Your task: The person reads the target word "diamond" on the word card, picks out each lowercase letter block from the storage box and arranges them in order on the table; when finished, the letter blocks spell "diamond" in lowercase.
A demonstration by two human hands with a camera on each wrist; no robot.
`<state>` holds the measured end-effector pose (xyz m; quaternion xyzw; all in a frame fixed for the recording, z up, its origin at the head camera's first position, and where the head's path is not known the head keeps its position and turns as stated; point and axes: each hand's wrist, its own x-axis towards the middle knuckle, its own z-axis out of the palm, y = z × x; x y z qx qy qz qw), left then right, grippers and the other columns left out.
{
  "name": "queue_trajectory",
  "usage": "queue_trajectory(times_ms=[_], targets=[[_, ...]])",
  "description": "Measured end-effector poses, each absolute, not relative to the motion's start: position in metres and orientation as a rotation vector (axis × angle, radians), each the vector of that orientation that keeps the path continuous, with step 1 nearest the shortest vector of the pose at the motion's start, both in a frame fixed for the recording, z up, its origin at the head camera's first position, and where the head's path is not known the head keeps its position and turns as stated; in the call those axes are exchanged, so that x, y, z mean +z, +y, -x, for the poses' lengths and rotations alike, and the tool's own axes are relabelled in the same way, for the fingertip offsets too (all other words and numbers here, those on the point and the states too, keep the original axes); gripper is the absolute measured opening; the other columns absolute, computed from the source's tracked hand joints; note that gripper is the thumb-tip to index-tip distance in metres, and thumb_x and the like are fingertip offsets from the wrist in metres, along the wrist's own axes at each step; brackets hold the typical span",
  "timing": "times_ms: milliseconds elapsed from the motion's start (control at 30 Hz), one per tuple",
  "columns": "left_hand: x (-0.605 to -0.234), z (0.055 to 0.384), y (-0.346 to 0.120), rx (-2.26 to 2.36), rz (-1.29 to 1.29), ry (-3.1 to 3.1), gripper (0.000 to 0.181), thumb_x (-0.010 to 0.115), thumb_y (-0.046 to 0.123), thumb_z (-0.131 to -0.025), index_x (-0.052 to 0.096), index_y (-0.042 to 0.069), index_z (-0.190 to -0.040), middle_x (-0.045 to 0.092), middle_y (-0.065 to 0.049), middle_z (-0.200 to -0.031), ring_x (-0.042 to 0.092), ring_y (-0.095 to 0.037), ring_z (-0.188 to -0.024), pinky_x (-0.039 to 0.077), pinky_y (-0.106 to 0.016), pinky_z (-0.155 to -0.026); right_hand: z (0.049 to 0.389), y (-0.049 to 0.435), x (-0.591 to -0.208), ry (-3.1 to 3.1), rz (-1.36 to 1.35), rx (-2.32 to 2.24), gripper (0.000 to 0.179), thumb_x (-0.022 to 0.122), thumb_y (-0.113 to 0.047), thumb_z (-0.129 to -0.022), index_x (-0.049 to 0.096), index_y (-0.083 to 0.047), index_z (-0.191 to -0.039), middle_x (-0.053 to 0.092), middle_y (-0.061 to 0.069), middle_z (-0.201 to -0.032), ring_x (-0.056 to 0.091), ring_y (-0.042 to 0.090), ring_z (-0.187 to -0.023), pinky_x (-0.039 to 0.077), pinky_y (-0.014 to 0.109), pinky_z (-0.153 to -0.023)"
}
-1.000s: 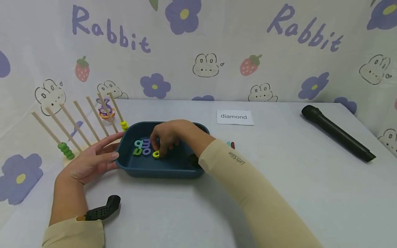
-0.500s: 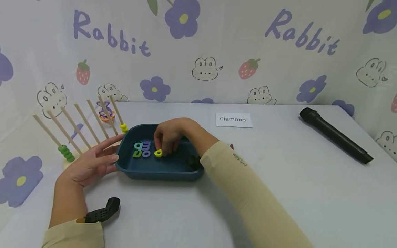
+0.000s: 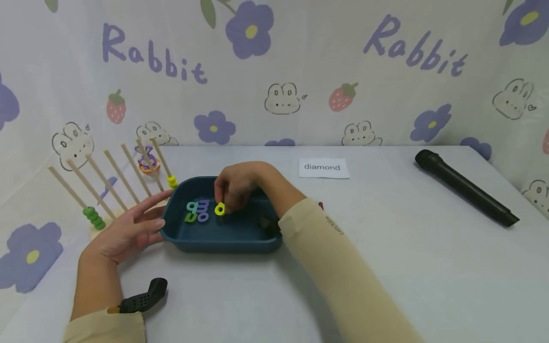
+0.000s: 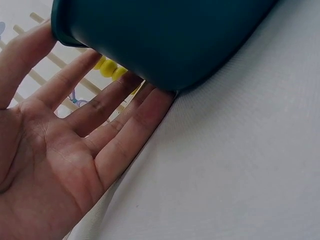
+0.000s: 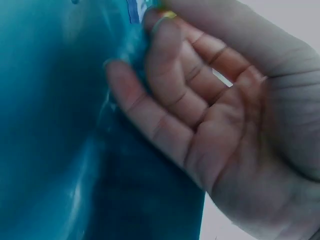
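Observation:
A dark blue tray (image 3: 227, 245) stands on the white table. My right hand (image 3: 238, 188) reaches into it and pinches a yellow letter (image 3: 220, 208) with a round loop. In the right wrist view, the fingers (image 5: 167, 75) are curled and hide most of that letter. Left of it in the tray lie a teal letter (image 3: 191, 206), a purple m (image 3: 203, 206), a green letter (image 3: 190, 217) and a purple o (image 3: 203, 217). My left hand (image 3: 128, 231) rests against the tray's left end, thumb at the rim, fingers nearly straight (image 4: 125, 145) along the outer wall.
Behind my left hand stands a peg rack (image 3: 122, 176) with green beads (image 3: 93, 217) and yellow beads (image 3: 172, 181). A card reading "diamond" (image 3: 323, 168) lies behind the tray. A black microphone (image 3: 467, 188) lies at the right. A small dark red piece (image 3: 320, 206) shows beside the right sleeve.
My right hand has shifted slightly right, and the yellow letter now stands tilted up in its fingers. The left hand has stayed at the tray's end.

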<state>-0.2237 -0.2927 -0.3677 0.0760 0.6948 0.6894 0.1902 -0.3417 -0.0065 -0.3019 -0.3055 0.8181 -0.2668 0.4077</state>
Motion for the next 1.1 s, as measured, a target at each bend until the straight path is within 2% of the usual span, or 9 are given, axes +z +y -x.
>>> queue_trajectory(times_ms=[433, 633, 900, 1100], targets=[[-0.369, 0.222, -0.292, 1.957, -0.206, 1.922, 0.069, 0.058, 0.009, -0.104, 0.029, 0.028, -0.163, 0.031, -0.012, -0.160, 0.065, -0.012, -0.123, 0.058, -0.032, -0.098, 0.340, 0.013, -0.281, 2.105, 0.844, -0.831, 0.018, 0.074, -0.007, -0.089, 0.069, -0.007, -0.106, 0.071, 0.010, -0.100, 0.069, 0.024, -0.089, 0.061, 0.041, -0.092], [-0.370, 0.222, -0.296, 1.931, -0.255, 1.933, 0.068, 0.056, 0.009, -0.105, 0.028, 0.028, -0.164, 0.031, -0.011, -0.159, 0.063, -0.012, -0.125, 0.057, -0.032, -0.099, 0.334, 0.027, -0.265, 2.164, 0.864, -0.990, 0.018, 0.075, -0.005, -0.089, 0.072, -0.004, -0.106, 0.073, 0.011, -0.097, 0.069, 0.023, -0.085, 0.062, 0.040, -0.089], [-0.372, 0.221, -0.298, 1.937, -0.292, 1.923, 0.067, 0.053, 0.009, -0.107, 0.027, 0.030, -0.164, 0.029, -0.008, -0.160, 0.062, -0.011, -0.127, 0.057, -0.032, -0.099, 0.312, 0.049, -0.244, 2.281, 0.891, -1.201, 0.018, 0.077, -0.008, -0.089, 0.075, -0.005, -0.107, 0.076, 0.011, -0.098, 0.074, 0.036, -0.094, 0.062, 0.039, -0.088], [-0.370, 0.224, -0.295, 1.931, -0.290, 1.904, 0.067, 0.052, 0.009, -0.107, 0.026, 0.031, -0.165, 0.025, -0.009, -0.163, 0.062, -0.010, -0.127, 0.057, -0.032, -0.099, 0.302, 0.073, -0.239, 2.325, 0.814, -1.242, 0.019, 0.078, -0.009, -0.088, 0.075, -0.005, -0.107, 0.077, 0.011, -0.097, 0.075, 0.029, -0.088, 0.062, 0.039, -0.090]])
